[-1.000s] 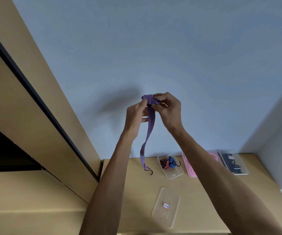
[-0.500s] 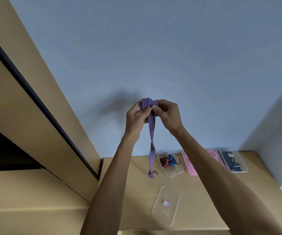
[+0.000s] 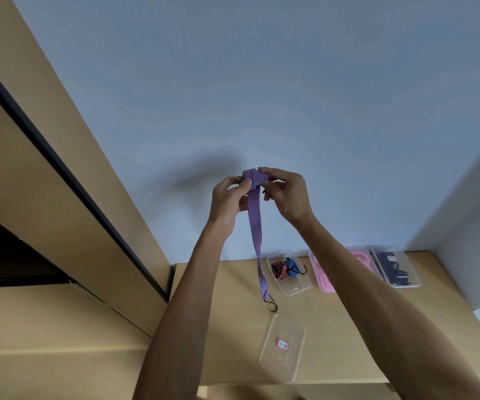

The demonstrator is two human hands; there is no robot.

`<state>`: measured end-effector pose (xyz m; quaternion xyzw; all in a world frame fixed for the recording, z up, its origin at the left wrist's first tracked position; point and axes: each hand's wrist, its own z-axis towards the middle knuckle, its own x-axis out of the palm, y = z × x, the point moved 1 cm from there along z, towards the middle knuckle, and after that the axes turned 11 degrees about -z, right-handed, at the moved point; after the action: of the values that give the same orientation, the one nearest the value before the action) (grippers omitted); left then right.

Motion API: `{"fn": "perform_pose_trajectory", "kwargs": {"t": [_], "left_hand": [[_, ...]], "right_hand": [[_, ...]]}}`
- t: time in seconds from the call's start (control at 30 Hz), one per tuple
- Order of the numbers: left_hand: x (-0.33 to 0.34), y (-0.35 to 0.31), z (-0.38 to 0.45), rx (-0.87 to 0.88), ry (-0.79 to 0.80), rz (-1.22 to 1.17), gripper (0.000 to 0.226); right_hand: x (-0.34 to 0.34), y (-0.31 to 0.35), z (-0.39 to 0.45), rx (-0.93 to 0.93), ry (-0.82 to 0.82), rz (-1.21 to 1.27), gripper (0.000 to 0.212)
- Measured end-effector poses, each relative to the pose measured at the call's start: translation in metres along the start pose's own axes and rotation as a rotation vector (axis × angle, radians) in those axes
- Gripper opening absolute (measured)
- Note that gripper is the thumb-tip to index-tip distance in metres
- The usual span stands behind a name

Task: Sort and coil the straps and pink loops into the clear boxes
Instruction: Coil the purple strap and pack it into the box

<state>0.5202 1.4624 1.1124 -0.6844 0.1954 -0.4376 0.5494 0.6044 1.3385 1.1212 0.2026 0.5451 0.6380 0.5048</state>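
Raised in front of the wall, my left hand (image 3: 230, 197) and my right hand (image 3: 286, 194) both pinch a small coil at the top of a pink-and-blue striped strap (image 3: 254, 226). The strap's free tail hangs straight down, and its black hook (image 3: 273, 304) dangles just above the desk. On the desk behind it stand three clear boxes: one (image 3: 293, 288) with coiled striped straps, one (image 3: 323, 281) with pink loops partly hidden by my right forearm, one (image 3: 409, 277) with black straps.
A clear lid (image 3: 283, 346) with a red-edged label lies on the wooden desk (image 3: 227, 327) near its front edge. A tan cabinet (image 3: 60, 197) with a dark gap runs along the left. The blue-grey wall (image 3: 261, 82) rises behind the desk.
The coil between my fingers has grown and turned a little. The hanging tail has shortened and swung, so the hook now hangs nearer the lid.
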Motion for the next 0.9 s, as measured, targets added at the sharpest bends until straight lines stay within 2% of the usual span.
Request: {"fn": "perform_pose_trajectory", "kwargs": {"t": [0.1,0.2,0.3,0.4,0.47,0.57,0.7,0.9], "left_hand": [[0.005,0.006,-0.003,0.003,0.015,-0.074,0.013],[0.004,0.008,-0.004,0.021,-0.031,-0.106,0.009],[0.001,0.007,-0.002,0.070,-0.005,-0.078,0.018],[0.005,0.005,-0.005,0.129,0.025,-0.023,0.029],[0.006,0.005,-0.004,0.093,0.044,-0.079,0.030],[0.002,0.004,-0.002,0.017,0.041,-0.035,0.038],[0.000,0.007,-0.001,0.011,0.063,0.165,0.018],[0.004,0.013,-0.001,-0.005,0.020,0.097,0.021]], "right_hand": [[0.007,-0.001,-0.007,-0.008,-0.097,0.017,0.037],[0.009,-0.003,-0.013,-0.087,-0.088,-0.041,0.038],[0.004,-0.007,-0.011,0.047,-0.008,0.077,0.031],[0.001,-0.008,-0.008,0.127,0.047,0.114,0.035],[0.001,-0.007,-0.007,0.084,0.032,0.140,0.025],[-0.001,-0.007,-0.005,0.071,-0.010,0.163,0.028],[-0.001,-0.006,-0.005,0.055,-0.019,0.170,0.028],[0.003,-0.006,-0.004,0.039,-0.079,0.166,0.022]]}}
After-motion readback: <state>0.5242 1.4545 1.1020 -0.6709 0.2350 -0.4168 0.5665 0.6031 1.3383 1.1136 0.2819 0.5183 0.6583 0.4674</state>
